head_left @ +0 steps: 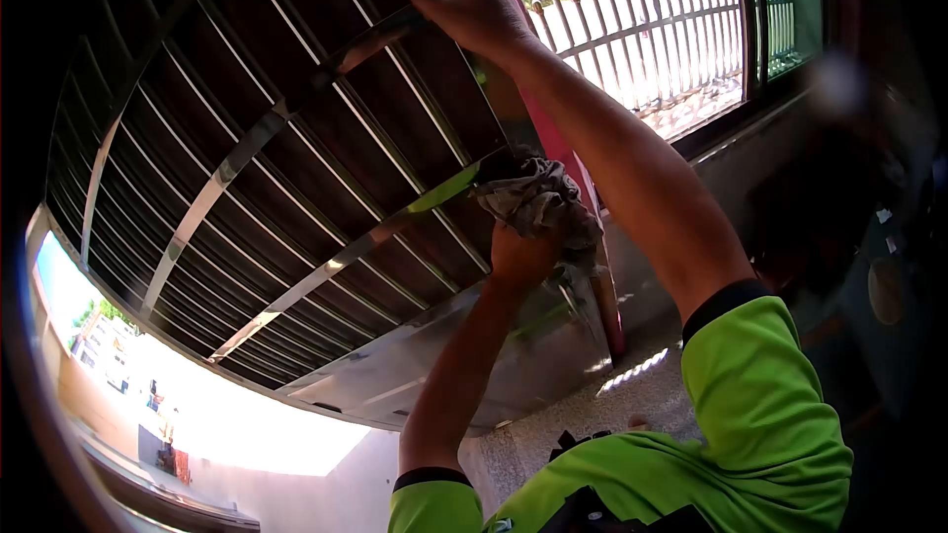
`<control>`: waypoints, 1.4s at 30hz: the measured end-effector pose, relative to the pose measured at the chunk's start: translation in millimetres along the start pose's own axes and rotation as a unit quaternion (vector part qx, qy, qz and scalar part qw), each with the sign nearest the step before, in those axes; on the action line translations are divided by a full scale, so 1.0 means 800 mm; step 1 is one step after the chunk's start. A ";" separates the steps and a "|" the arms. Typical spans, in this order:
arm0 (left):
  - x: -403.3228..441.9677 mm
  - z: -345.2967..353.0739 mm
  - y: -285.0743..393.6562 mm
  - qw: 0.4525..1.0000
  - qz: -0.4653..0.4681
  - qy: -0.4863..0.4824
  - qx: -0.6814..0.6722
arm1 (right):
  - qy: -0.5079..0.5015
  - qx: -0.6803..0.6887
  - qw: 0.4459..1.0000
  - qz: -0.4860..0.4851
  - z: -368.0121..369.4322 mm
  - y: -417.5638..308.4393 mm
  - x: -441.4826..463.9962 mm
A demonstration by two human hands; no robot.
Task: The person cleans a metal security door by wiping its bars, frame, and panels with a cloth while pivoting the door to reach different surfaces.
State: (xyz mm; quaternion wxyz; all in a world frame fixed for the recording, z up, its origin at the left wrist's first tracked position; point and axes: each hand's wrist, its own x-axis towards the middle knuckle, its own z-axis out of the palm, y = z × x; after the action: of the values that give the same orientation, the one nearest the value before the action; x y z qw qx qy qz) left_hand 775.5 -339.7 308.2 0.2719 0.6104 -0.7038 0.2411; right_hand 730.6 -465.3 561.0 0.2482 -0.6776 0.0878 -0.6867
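Gripping cloth [538,199] in left hand [523,257], shiny barred gate [202,205] in right hand [481,12], over speckled floor [506,459], beside grilled window [652,30].

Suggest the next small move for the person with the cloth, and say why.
I would probably slide the cloth along the shiny crossbar, away from the door's edge: the left hand holds it bunched near that bar's end, while the right hand is higher on the barred door, perhaps steadying it.
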 end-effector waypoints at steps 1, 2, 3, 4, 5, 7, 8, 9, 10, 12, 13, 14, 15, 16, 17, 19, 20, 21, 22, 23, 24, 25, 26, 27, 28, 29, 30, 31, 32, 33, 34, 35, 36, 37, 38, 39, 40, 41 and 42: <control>-0.015 0.019 -0.001 0.999 0.007 0.020 -0.040 | -0.015 0.005 0.999 0.033 0.002 -0.002 0.000; -0.028 0.028 -0.003 0.996 0.015 0.041 -0.079 | -0.017 0.008 0.999 0.033 0.002 -0.002 0.000; -0.042 0.033 -0.008 0.996 0.012 0.042 -0.077 | -0.026 0.006 0.999 0.034 0.002 -0.002 0.001; -0.057 0.034 -0.013 0.997 0.000 0.053 -0.051 | -0.035 0.003 0.999 0.036 0.001 -0.001 0.002; -0.073 0.028 -0.014 0.998 -0.013 0.064 -0.026 | -0.037 0.006 0.999 0.038 0.003 0.002 0.004; -0.117 0.001 -0.027 0.998 0.003 0.031 0.051 | -0.015 0.014 1.000 0.020 0.008 0.007 0.004; -0.135 -0.011 -0.035 0.996 -0.004 0.045 0.073 | -0.023 0.030 0.999 0.019 0.003 0.000 -0.002; -0.154 -0.023 -0.041 0.994 -0.012 0.059 0.095 | -0.027 0.032 0.999 0.024 -0.002 -0.009 -0.003; -0.170 -0.037 -0.047 0.994 -0.018 0.055 0.093 | -0.021 0.008 0.999 0.029 -0.008 -0.018 -0.004; -0.201 -0.062 -0.056 0.979 0.023 0.116 0.165 | 0.026 -0.035 0.999 -0.015 0.001 -0.008 -0.004; -0.222 -0.070 -0.065 0.980 0.018 0.115 0.163 | 0.021 -0.036 0.999 -0.013 0.004 -0.004 -0.003; -0.247 -0.075 -0.078 0.973 -0.034 0.129 0.186 | 0.046 -0.044 0.997 -0.051 0.006 -0.001 -0.002; -0.271 -0.080 -0.087 0.963 -0.086 0.144 0.209 | 0.070 -0.053 0.992 -0.091 0.006 0.000 -0.003; -0.292 -0.089 -0.092 0.951 -0.137 0.145 0.238 | 0.027 -0.051 0.997 -0.043 0.001 -0.004 -0.001; -0.314 -0.096 -0.096 0.935 -0.186 0.145 0.266 | 0.023 -0.052 0.997 -0.045 -0.004 -0.013 -0.004; -0.373 -0.097 -0.112 0.904 -0.321 0.188 0.212 | -0.048 0.070 0.996 0.003 -0.010 -0.032 -0.013; -0.399 -0.099 -0.120 0.884 -0.380 0.233 0.140 | 0.065 -0.027 0.994 -0.088 0.008 -0.003 -0.005; -0.427 -0.101 -0.127 0.856 -0.434 0.275 0.065 | 0.062 -0.031 0.993 -0.091 0.012 0.002 -0.014; -0.469 -0.103 -0.132 0.804 -0.513 0.301 -0.018 | 0.077 -0.059 0.993 -0.071 0.010 0.003 -0.025; -0.509 -0.102 -0.128 0.739 -0.583 0.321 -0.101 | 0.092 -0.087 0.990 -0.053 0.006 0.004 -0.036; -0.523 -0.106 -0.098 0.748 -0.576 0.325 -0.054 | 0.113 -0.119 0.983 -0.078 -0.004 0.002 -0.058; -0.525 -0.113 -0.063 0.757 -0.563 0.332 -0.009 | 0.138 -0.151 0.973 -0.106 -0.019 -0.009 -0.086; -0.547 -0.106 -0.037 0.757 -0.565 0.329 -0.002 | 0.118 -0.083 0.983 -0.113 -0.039 -0.048 -0.118; -0.605 -0.090 -0.021 0.750 -0.587 0.301 -0.048 | 0.076 0.063 0.992 -0.075 -0.055 -0.082 -0.158; -0.690 -0.052 -0.018 0.701 -0.620 0.330 -0.122 | -0.050 0.187 0.981 0.012 -0.074 -0.120 -0.198; -0.670 -0.068 0.036 0.592 -0.705 0.321 -0.222 | -0.138 0.391 0.907 0.073 -0.083 -0.143 -0.230; -0.712 -0.052 0.060 0.604 -0.683 0.334 -0.240 | -0.274 0.519 0.807 0.070 -0.089 -0.166 -0.254; -0.690 -0.060 0.095 0.576 -0.689 0.364 -0.247 | -0.307 0.590 0.743 0.071 -0.088 -0.202 -0.287; -0.749 -0.036 0.102 0.543 -0.698 0.372 -0.282 | -0.372 0.570 0.732 0.033 -0.099 -0.234 -0.289; -0.752 -0.031 0.111 0.523 -0.715 0.357 -0.296 | -0.357 0.642 0.676 0.057 -0.092 -0.260 -0.298; -0.746 -0.029 0.119 0.509 -0.729 0.345 -0.302 | -0.272 0.667 0.686 0.101 -0.085 -0.302 -0.310; -0.741 -0.027 0.122 0.498 -0.738 0.334 -0.309 | -0.186 0.687 0.687 0.146 -0.085 -0.338 -0.313; -0.734 -0.026 0.120 0.495 -0.742 0.324 -0.315 | -0.183 0.696 0.682 0.130 -0.095 -0.359 -0.300; -0.728 -0.027 0.116 0.496 -0.743 0.317 -0.318 | -0.192 0.748 0.607 0.187 -0.106 -0.381 -0.288; -0.720 -0.030 0.110 0.499 -0.743 0.310 -0.323 | -0.206 0.790 0.526 0.240 -0.116 -0.398 -0.277; -0.713 -0.035 0.102 0.509 -0.738 0.304 -0.322 | -0.224 0.820 0.438 0.292 -0.119 -0.407 -0.271; -0.702 -0.037 0.098 0.504 -0.742 0.299 -0.325 | -0.237 0.827 0.430 0.274 -0.117 -0.410 -0.270; -0.693 -0.042 0.091 0.507 -0.741 0.296 -0.324 | -0.261 0.840 0.405 0.249 -0.113 -0.413 -0.270; -0.681 -0.046 0.084 0.510 -0.741 0.293 -0.325 | -0.287 0.849 0.384 0.222 -0.108 -0.413 -0.269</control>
State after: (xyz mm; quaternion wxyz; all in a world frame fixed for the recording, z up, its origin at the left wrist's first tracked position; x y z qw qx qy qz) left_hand 770.1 91.0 -34.6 0.7218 0.6735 0.0950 -0.1280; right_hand 564.3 -100.4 515.4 0.8484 -0.2272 -0.4699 -0.0885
